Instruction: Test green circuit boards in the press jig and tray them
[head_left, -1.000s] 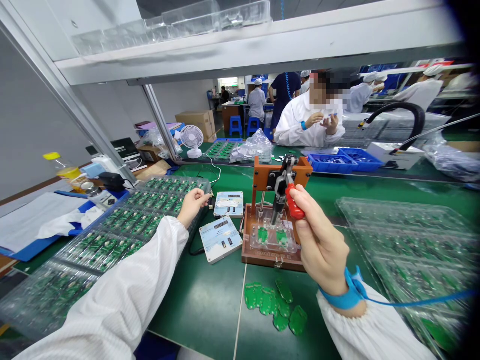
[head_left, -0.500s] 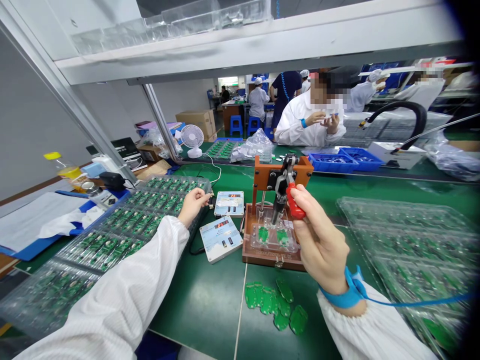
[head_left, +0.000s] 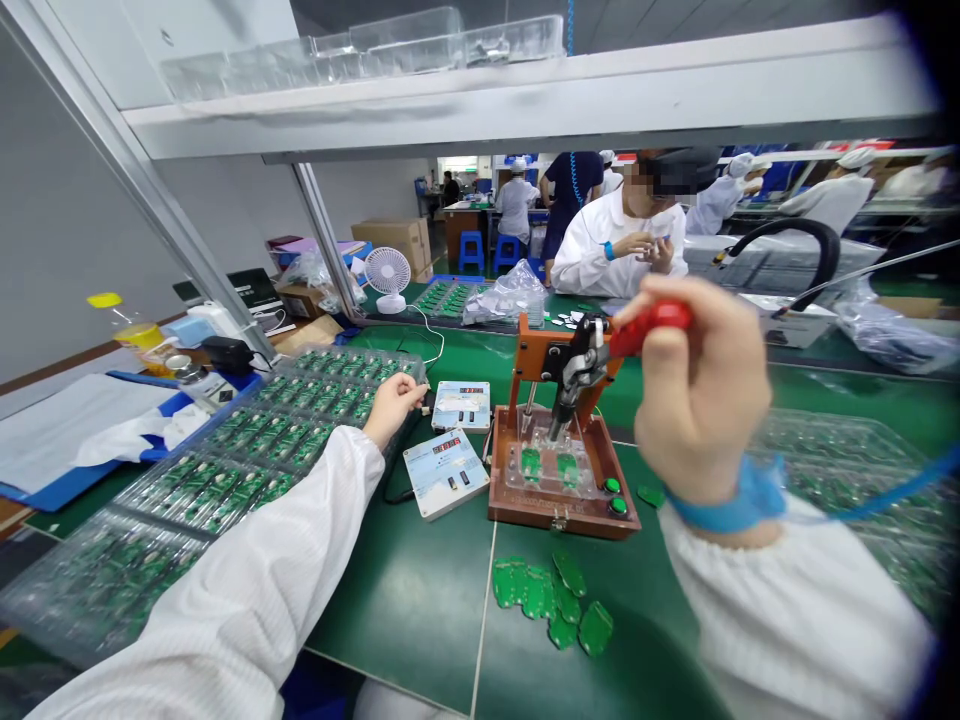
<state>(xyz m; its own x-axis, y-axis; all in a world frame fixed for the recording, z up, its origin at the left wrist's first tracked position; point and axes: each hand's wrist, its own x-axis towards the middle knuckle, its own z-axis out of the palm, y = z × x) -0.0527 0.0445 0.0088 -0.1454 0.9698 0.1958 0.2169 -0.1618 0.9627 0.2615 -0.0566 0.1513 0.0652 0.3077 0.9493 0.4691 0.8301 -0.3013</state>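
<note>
My right hand [head_left: 701,385] is closed round the red handle [head_left: 651,322] of the lever on a brown test fixture [head_left: 561,470], and the handle is raised. Two small green circuit boards [head_left: 549,466] lie under the fixture's clear plate. My left hand [head_left: 394,400] rests at the edge of a clear tray of green boards [head_left: 300,420], its fingers curled by a small connector next to a white meter box [head_left: 460,404]. What those fingers hold I cannot make out. A second meter box [head_left: 445,470] lies in front, with red digits lit.
A loose heap of green boards [head_left: 551,595] lies on the green mat before the fixture. Clear trays of boards [head_left: 840,460] stand at the right. A small white fan [head_left: 387,275], boxes and blue bins are behind. A person in white sits across the bench.
My right hand has swung the red lever handle up and to the right, lifting the clamp off the fixture. The left hand has stayed in place.
</note>
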